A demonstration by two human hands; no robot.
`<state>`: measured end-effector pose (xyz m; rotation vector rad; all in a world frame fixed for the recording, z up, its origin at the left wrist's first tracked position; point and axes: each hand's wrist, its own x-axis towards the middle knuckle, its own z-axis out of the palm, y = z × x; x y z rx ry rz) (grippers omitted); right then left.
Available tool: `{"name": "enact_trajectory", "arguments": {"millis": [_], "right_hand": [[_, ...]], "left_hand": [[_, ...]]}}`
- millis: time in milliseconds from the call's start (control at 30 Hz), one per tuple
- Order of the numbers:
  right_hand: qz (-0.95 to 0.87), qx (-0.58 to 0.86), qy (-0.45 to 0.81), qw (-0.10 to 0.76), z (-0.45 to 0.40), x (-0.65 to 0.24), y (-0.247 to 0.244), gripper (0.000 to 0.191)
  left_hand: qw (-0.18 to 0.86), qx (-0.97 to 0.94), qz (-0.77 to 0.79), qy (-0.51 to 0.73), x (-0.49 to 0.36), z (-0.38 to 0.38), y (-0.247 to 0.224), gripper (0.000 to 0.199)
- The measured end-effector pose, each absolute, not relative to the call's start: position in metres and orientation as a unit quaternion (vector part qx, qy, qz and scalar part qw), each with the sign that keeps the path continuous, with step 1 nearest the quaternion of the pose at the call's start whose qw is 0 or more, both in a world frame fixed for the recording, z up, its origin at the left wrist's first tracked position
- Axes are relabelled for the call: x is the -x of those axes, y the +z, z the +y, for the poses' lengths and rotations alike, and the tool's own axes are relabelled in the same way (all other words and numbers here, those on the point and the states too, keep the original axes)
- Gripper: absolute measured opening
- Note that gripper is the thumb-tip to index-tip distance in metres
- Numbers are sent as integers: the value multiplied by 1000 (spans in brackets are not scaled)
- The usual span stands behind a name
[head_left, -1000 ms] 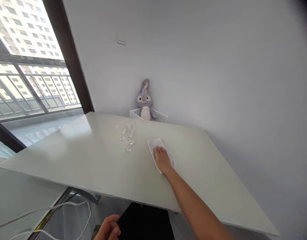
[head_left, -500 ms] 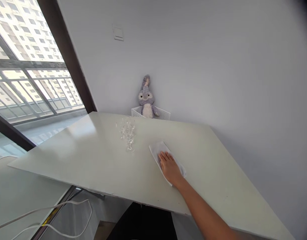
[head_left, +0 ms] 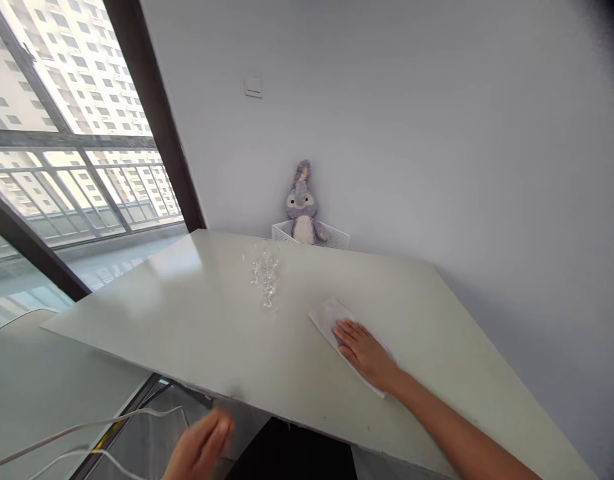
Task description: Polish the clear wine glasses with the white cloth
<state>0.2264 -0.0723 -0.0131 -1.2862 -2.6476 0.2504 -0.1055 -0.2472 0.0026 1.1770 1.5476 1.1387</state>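
My right hand lies flat on a white cloth on the pale table, its fingers stretched out over the fabric. Part of the cloth is hidden beneath the palm. Low in the view, my left hand hangs in front of the table's near edge, touching nothing visible; its fingers are curled and blurred by motion. Several clear stemmed glasses stand together left of the cloth.
A grey plush toy sits in a white perforated basket behind the table's back edge, against the wall. White cables run across the lower left, beside another table. A large window fills the upper left.
My left hand has come into view at the bottom. The view has shifted, so table and glasses appear lower and further right. My right hand stays on the cloth.
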Motion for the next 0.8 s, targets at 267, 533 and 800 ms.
{"name": "enact_trajectory", "arguments": {"millis": [267, 533, 800], "right_hand": [[-834, 530, -77, 130, -27, -198, -14, 36], [-662, 624, 210, 357, 0, -179, -14, 35], [-304, 425, 559, 644, 24, -189, -10, 26]], "left_hand": [[697, -42, 330, 635, 62, -56, 43, 49], [744, -59, 178, 642, 51, -33, 37, 32], [773, -172, 224, 568, 12, -15, 42, 39]]}}
